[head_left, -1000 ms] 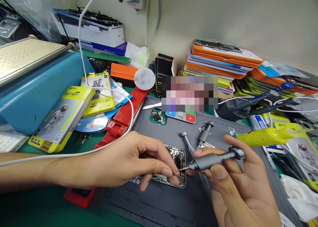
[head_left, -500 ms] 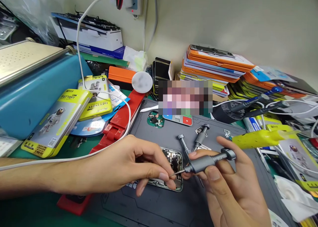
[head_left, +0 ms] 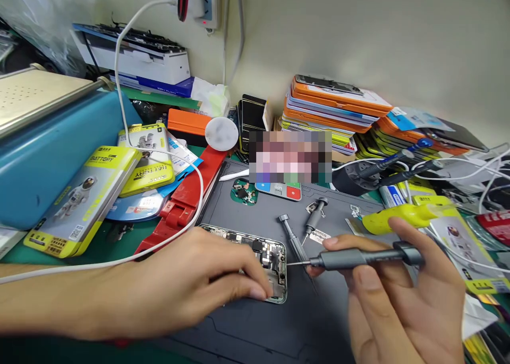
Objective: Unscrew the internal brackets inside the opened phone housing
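Observation:
An opened smartphone (head_left: 274, 255) lies on the dark grey work mat (head_left: 295, 327), its inner boards and screws exposed. My left hand (head_left: 199, 284) is over the phone's lower right part, thumb and fingers pinched together; whatever may be between them is hidden. In my right hand (head_left: 394, 295), a grey precision screwdriver (head_left: 342, 259) is gripped almost level, its thin bit pointing left at the phone's right edge. Behind the bit, two more screwdrivers lie on the mat: one slim (head_left: 290, 234) and one thicker (head_left: 316, 215).
A red clamp-like tool (head_left: 175, 210) and battery boxes (head_left: 83, 202) lie left, beside a blue machine (head_left: 59, 157). A white cable (head_left: 159, 252) crosses over my left forearm. Right are a yellow bottle (head_left: 394, 219) and a black tool holder (head_left: 350, 178). Stacked orange boxes (head_left: 338, 106) stand behind.
The screwdriver and my right hand have moved right, so the bit has left my left fingertips. My left hand has come down onto the phone. The view has shifted slightly.

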`<state>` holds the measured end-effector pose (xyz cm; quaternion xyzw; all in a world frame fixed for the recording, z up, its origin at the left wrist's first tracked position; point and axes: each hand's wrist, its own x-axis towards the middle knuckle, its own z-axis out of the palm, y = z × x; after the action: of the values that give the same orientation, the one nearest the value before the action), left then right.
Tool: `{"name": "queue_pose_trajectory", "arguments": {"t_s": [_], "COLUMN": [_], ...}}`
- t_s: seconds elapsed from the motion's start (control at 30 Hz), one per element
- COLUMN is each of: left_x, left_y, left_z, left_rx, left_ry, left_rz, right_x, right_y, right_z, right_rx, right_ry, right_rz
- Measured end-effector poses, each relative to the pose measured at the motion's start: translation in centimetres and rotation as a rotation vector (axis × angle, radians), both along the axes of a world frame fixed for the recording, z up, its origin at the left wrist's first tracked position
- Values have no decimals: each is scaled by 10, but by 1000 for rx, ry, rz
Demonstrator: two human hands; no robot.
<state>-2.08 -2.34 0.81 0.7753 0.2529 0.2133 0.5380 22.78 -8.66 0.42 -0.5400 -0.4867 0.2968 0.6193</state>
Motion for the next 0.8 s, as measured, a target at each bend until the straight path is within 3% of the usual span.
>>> {"name": "queue_pose_trajectory", "arguments": {"t_s": [0.13, 0.23, 0.37, 0.57, 0.8], "left_x": [-3, -1, 2, 3, -2], "left_y": [-9, -13, -13, -12, -15], "left_z": [0, 2, 5, 2, -5], "left_rx": [615, 823, 904, 904, 848], "left_ry": [16, 128, 206, 220, 286], "left_rz": [-193, -267, -229, -224, -330], "right_x": [1, 6, 12, 10, 7], "right_y": [-6, -12, -13, -4, -5], "right_z": [-8, -16, -23, -24, -16], "right_rx": [160, 217, 257, 246, 232], "right_ry": [-250, -418, -572, -517, -625], "right_rz": [10, 59, 88, 125, 139]}}
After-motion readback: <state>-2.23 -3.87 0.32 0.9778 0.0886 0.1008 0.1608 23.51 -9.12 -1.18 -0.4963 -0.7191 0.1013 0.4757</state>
